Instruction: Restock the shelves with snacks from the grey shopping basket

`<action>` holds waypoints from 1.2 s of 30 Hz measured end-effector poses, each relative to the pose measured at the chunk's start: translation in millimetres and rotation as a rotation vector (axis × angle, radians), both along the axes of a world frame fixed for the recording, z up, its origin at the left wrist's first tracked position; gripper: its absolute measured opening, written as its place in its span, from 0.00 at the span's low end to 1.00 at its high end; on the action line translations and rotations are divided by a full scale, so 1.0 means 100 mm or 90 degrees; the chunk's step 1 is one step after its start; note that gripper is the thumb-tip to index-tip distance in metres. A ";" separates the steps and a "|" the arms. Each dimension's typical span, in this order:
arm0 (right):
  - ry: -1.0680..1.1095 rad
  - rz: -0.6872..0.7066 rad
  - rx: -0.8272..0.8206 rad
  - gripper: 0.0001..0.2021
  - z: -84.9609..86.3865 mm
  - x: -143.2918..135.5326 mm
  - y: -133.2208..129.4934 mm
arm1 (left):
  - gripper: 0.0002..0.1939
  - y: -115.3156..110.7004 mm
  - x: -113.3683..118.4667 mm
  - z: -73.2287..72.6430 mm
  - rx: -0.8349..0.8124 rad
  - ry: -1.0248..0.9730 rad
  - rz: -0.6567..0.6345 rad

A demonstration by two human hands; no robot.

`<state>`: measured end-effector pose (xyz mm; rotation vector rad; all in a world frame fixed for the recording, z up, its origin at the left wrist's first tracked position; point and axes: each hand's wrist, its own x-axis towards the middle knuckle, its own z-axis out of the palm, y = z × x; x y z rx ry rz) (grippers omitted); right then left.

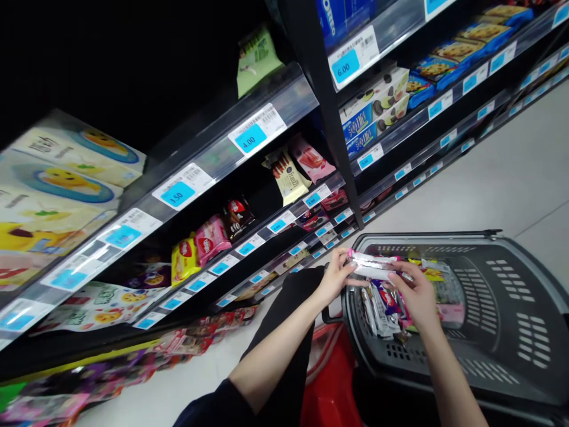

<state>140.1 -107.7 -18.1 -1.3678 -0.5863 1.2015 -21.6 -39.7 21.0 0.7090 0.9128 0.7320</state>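
My left hand [336,277] and my right hand [418,295] hold a white and silver snack packet [372,271] with pink at its ends, one hand at either end. The fingers of both are closed on it. The packet is held over the near-left part of a grey shopping basket [484,344]. Inside the basket lie several wrapped snacks: silver-white packets [377,311], a purple packet [387,296], a yellow packet [433,271] and a pink packet [451,313], partly covered by my right hand. The printing on the held packet is too small to read.
Black shelves with price tags [249,137] run along the left and back. They carry yellow boxes [66,184], a yellow packet [184,261], pink packets [212,238] and blue cookie packs [444,65]. A red plastic container [331,385] stands beside the basket on the pale floor [511,184].
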 end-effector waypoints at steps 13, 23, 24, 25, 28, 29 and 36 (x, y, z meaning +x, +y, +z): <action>0.047 0.125 -0.061 0.13 -0.09 0.02 -0.03 | 0.16 0.08 -0.13 -0.12 0.067 0.101 -0.154; 0.085 0.116 -0.020 0.10 -0.12 0.07 -0.06 | 0.12 0.07 -0.12 -0.12 0.014 0.089 -0.043; 0.086 0.116 -0.021 0.10 -0.12 0.08 -0.06 | 0.12 0.07 -0.12 -0.12 0.004 0.083 -0.045; 0.089 0.117 -0.021 0.10 -0.11 0.09 -0.06 | 0.12 0.07 -0.13 -0.12 -0.005 0.073 -0.049; 0.101 0.128 -0.019 0.10 -0.09 0.12 -0.07 | 0.12 0.07 -0.14 -0.13 -0.034 0.047 -0.061; 0.103 0.139 -0.020 0.10 -0.09 0.13 -0.07 | 0.12 0.07 -0.14 -0.14 -0.045 0.042 -0.063; 0.092 0.160 -0.024 0.12 -0.02 0.16 -0.09 | 0.12 0.07 -0.15 -0.07 -0.014 0.020 -0.124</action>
